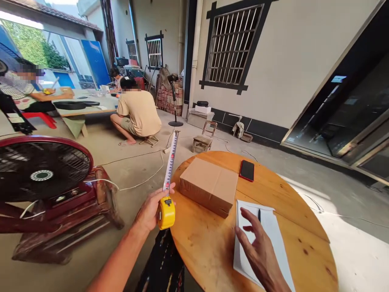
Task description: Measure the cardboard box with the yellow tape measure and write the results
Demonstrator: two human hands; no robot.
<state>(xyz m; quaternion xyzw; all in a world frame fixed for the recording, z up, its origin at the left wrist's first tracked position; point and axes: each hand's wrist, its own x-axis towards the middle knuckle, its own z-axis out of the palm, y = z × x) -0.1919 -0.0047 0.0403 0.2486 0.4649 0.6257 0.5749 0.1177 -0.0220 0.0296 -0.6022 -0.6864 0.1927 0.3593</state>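
My left hand [153, 209] is closed around a yellow tape measure [166, 213] beside the left edge of the round wooden table. Its white blade [170, 162] sticks out, pointing up and away from me. A closed brown cardboard box [209, 182] lies on the table, just right of the tape. Over white paper [243, 259] hovers my right hand [258, 247], fingers apart and holding nothing. A dark pen [259, 215] rests on the paper, partly behind the fingers.
A phone [246, 170] lies on the wooden table [304, 227] behind the paper. At left stands a large fan [42, 174] on a wooden stand, its cord crossing the floor. A small chair [203, 142] is beyond the table. Several people [138, 109] sit around another table.
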